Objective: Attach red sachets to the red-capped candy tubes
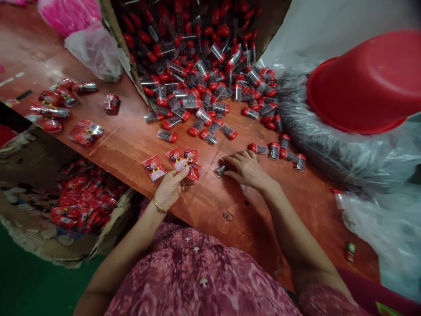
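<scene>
My left hand [171, 186] pinches a few red printed sleeves [193, 173] between thumb and fingers, close to the table's near edge. Another flat red sleeve [154, 166] lies just left of it on the tabletop. My right hand [246, 169] curls down over a small clear tube [220, 170] with dark contents; one end sticks out by the fingertips and the rest is hidden under the hand. Several red-capped tubes [273, 151] lie just beyond my right hand.
A cardboard box [126, 61] on its side spills many red-capped tubes [197, 103]. Wrapped red pieces [49, 109] lie at left. Below the edge stands a carton [36, 239] of red packets [87, 195]. At right, a red bucket [362, 83] rests on plastic bags [329, 145].
</scene>
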Motion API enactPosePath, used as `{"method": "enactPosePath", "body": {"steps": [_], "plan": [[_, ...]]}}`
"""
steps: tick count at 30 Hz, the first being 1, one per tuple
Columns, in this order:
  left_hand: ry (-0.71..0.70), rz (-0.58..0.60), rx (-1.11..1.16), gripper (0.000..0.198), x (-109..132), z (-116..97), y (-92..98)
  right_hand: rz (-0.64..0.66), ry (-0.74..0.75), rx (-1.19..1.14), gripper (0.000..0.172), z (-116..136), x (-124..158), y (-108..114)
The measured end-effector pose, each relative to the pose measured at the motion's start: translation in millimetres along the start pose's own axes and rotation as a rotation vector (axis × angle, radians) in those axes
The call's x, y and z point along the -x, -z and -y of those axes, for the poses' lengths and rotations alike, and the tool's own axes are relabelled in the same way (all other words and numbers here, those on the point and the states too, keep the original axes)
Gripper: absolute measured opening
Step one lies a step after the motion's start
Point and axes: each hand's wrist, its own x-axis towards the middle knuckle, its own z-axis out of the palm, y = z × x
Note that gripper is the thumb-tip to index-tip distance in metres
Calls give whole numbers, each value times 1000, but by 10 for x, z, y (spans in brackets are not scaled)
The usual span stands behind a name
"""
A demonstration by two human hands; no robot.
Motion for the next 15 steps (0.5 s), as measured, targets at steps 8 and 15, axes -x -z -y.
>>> {"method": "enactPosePath", "body": {"steps": [8,15], "plan": [[7,-9,21,35,-33,64,-23,-414,-438,-879,27,643,325,-240],[-29,-36,10,39,-22,127,-99,-565,-547,-1126,29,1104,285,-242]]}}
